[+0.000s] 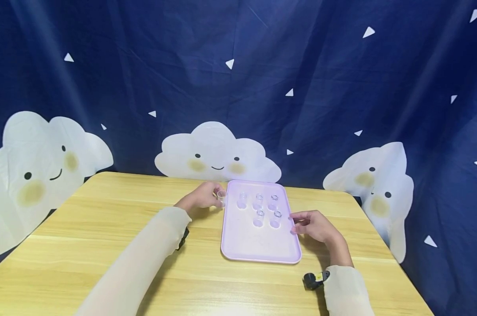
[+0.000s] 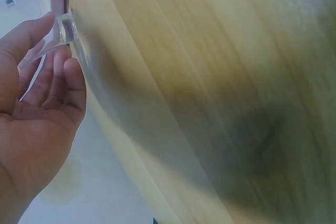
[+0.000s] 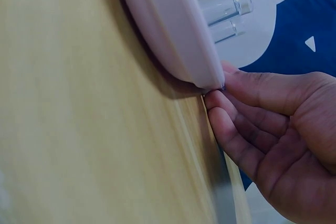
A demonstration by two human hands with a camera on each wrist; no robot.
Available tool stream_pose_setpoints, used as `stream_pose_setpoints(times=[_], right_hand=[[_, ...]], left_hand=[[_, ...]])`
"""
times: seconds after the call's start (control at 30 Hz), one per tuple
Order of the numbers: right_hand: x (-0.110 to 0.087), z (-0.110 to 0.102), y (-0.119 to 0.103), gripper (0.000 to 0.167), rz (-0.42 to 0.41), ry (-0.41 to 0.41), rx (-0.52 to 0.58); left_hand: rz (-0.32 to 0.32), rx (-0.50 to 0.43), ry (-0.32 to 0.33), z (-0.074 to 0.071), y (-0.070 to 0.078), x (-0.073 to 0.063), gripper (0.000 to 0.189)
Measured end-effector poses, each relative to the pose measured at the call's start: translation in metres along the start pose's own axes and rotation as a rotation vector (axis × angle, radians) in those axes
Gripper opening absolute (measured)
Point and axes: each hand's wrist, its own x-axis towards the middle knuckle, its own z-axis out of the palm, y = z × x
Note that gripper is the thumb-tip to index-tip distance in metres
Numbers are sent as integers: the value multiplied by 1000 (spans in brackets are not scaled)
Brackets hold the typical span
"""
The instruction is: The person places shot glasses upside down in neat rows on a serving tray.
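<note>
A pale purple tray [image 1: 258,245] lies on the table, with several small clear glasses [image 1: 258,219] standing upright in two rows on its far half. My left hand [image 1: 204,195] is just off the tray's left edge and holds another small clear glass [image 1: 221,198] between thumb and fingers. In the left wrist view one end of that glass [image 2: 67,28] juts past the fingertips. On the opposite side, my right hand [image 1: 315,226] pinches the tray's right rim. The right wrist view has the thumb and fingers at the tray's edge [image 3: 173,30], glasses rising behind it.
The wooden table [image 1: 104,219] extends around the tray on both sides and in front. Behind it hangs a dark blue curtain [image 1: 183,79] with white clouds and triangles. A small black device [image 1: 311,281] is by the right sleeve.
</note>
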Motion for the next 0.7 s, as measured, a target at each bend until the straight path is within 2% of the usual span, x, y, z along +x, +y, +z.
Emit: stream_pose_setpoints(times=[0.27, 0.33, 0.5, 0.7], right_hand=[[-1, 0, -2, 44, 9, 0, -8], [-1, 0, -2, 44, 13, -1, -11], [-1, 0, -2, 45, 12, -4, -13], [0, 1, -1, 45, 13, -1, -12]], left_hand=[[-20, -50, 17, -5, 4, -1, 32], [-9, -45, 23, -7, 6, -2, 34], [47, -12, 25, -13, 10, -2, 39], [117, 24, -11, -22, 18, -5, 39]])
